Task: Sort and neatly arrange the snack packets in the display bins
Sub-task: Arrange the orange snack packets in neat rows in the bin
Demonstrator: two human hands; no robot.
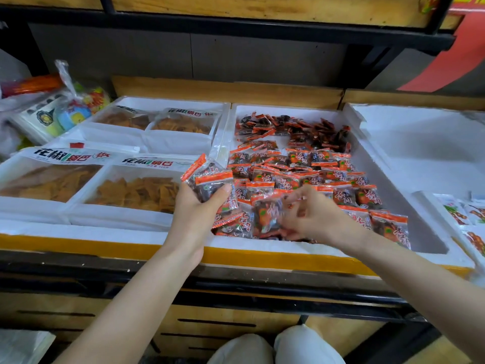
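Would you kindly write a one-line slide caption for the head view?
Left hand grips a bunch of orange-topped snack packets while the blurred right hand reaches into the white foam bin.

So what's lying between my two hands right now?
Orange-topped snack packets, lying in the middle foam bin, fill the stretch between the left hand, which grips a small stack, and the blurred right hand, per the head view.
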